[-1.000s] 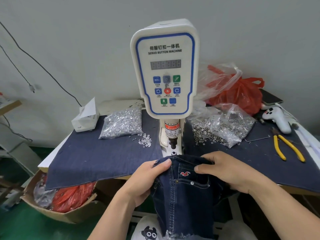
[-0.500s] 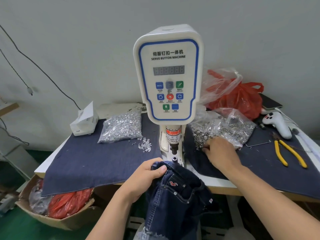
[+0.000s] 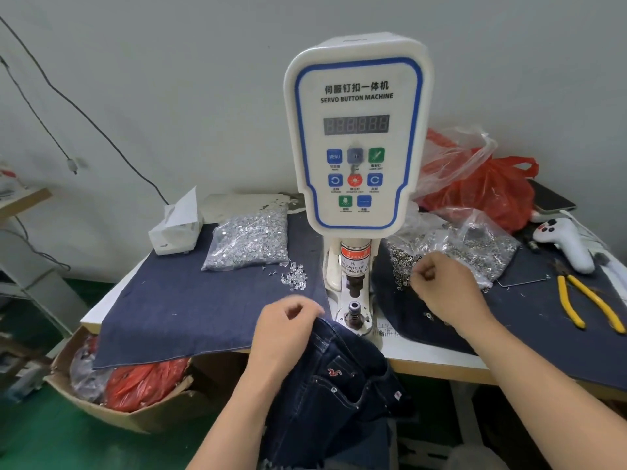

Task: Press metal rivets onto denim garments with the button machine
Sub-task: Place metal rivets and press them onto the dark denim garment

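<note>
The white servo button machine (image 3: pixel 356 137) stands at the table's middle, its lower die (image 3: pixel 354 312) bare at the front. A dark denim garment (image 3: pixel 339 385) with a red bird logo hangs off the table's front edge. My left hand (image 3: pixel 281 334) grips its top edge just left of the die. My right hand (image 3: pixel 444 288) is right of the machine, over a spill of metal rivet parts (image 3: pixel 402 266) from a clear bag (image 3: pixel 475 247), with its fingers curled as if pinching a piece; the piece itself is too small to see.
A bag of silver rivets (image 3: pixel 249 242) and a small loose pile (image 3: pixel 293 278) lie left of the machine on a denim cloth (image 3: pixel 190 310). Yellow pliers (image 3: pixel 590 303), a white controller (image 3: pixel 566 244) and red bags (image 3: pixel 488 188) sit right. A cardboard box (image 3: pixel 112 398) stands below left.
My right hand let go of the garment and went to the rivet parts at the right, where it now curls its fingers. My left hand lowered the garment, baring the die.
</note>
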The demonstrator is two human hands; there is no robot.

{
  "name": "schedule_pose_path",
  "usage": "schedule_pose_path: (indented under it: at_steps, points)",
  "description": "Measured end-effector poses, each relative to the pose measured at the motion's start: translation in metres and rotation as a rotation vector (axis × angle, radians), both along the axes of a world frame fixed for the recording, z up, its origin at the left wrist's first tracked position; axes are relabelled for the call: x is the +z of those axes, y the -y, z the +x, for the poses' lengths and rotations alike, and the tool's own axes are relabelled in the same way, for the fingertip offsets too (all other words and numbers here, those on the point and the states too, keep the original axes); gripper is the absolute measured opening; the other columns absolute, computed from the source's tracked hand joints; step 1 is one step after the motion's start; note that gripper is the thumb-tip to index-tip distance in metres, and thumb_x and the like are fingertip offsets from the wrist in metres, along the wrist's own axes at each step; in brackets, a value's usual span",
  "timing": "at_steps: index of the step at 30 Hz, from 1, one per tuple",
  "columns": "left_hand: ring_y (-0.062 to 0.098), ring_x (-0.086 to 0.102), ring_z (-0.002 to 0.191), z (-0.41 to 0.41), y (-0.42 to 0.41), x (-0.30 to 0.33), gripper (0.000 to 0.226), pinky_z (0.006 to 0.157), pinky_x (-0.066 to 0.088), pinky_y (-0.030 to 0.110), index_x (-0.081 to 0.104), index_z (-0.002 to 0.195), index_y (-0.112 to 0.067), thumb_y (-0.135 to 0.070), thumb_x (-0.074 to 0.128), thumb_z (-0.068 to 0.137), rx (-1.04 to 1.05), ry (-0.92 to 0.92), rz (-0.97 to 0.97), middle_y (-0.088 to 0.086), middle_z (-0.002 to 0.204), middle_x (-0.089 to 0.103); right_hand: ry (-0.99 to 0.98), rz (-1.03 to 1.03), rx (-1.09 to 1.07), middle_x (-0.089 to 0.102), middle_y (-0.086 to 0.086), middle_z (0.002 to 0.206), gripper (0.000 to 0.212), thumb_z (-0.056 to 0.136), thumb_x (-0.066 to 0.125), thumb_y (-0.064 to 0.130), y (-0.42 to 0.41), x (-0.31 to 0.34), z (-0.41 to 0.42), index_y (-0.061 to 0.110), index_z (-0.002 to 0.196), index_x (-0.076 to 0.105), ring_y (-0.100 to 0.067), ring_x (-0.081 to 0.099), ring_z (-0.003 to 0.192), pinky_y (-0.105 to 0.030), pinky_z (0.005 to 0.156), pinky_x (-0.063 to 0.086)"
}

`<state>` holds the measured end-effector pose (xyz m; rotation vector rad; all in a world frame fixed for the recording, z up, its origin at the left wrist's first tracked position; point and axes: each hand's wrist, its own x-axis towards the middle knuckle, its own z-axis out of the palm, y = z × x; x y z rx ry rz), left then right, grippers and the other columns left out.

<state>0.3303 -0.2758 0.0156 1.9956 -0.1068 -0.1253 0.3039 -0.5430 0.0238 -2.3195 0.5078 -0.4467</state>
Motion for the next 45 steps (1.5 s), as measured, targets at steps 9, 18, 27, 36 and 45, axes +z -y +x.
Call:
schedule_pose_path:
  at_steps: [9, 18, 27, 36, 45]
  points:
    - [0.027, 0.06, 0.096, 0.041, -0.006, 0.0, 0.01, 0.078, 0.045, 0.035, 0.069, 0.104, -0.028, -0.032, 0.065, 0.095, 0.311, 0.081, 0.541, 0.001, 0.108, 0.072, -0.052, 0.789, 0.151, 0.077, -0.009, 0.071, 0.01, 0.093, 0.069, -0.005, -0.041, 0.014, -0.024, 0.004, 0.091, 0.074, -0.013, 0.073, 0.063, -0.018, 0.059, 0.058]
    - [0.032, 0.068, 0.101, 0.054, 0.007, -0.008, 0.009, 0.074, 0.043, 0.035, 0.078, 0.095, -0.036, -0.035, 0.07, 0.098, 0.293, 0.124, 0.589, -0.001, 0.104, 0.075, -0.089, 0.878, 0.192, 0.073, -0.007, 0.067, 0.01, 0.095, 0.069, 0.0, -0.05, 0.017, -0.03, -0.001, 0.086, 0.074, -0.011, 0.068, 0.059, -0.019, 0.059, 0.058]
    - [0.021, 0.057, 0.083, 0.053, 0.003, -0.014, 0.011, 0.073, 0.044, 0.033, 0.075, 0.095, -0.038, -0.037, 0.065, 0.099, 0.335, 0.148, 0.468, -0.01, 0.094, 0.072, -0.152, 1.109, 0.203, 0.072, -0.012, 0.073, 0.014, 0.095, 0.07, 0.008, -0.061, 0.018, -0.024, -0.001, 0.086, 0.075, -0.012, 0.066, 0.058, -0.022, 0.056, 0.057]
    - [-0.004, 0.065, 0.084, 0.022, -0.012, -0.006, 0.015, 0.071, 0.041, 0.006, 0.072, 0.081, -0.036, -0.026, 0.073, 0.093, 0.176, 0.244, 0.15, -0.02, 0.085, 0.073, -0.267, 1.584, 0.045, 0.064, -0.01, 0.063, 0.012, 0.091, 0.071, 0.004, -0.077, 0.026, -0.019, -0.001, 0.082, 0.065, -0.012, 0.06, 0.045, -0.021, 0.04, 0.049]
    - [-0.009, 0.063, 0.086, -0.005, 0.004, 0.001, 0.019, 0.071, 0.041, 0.003, 0.073, 0.082, -0.038, -0.022, 0.074, 0.092, -0.034, 0.342, 0.157, -0.025, 0.084, 0.073, -0.32, 1.702, 0.023, 0.066, -0.01, 0.066, 0.011, 0.09, 0.073, 0.006, -0.08, 0.028, -0.023, 0.0, 0.086, 0.065, -0.012, 0.061, 0.046, -0.021, 0.04, 0.051]
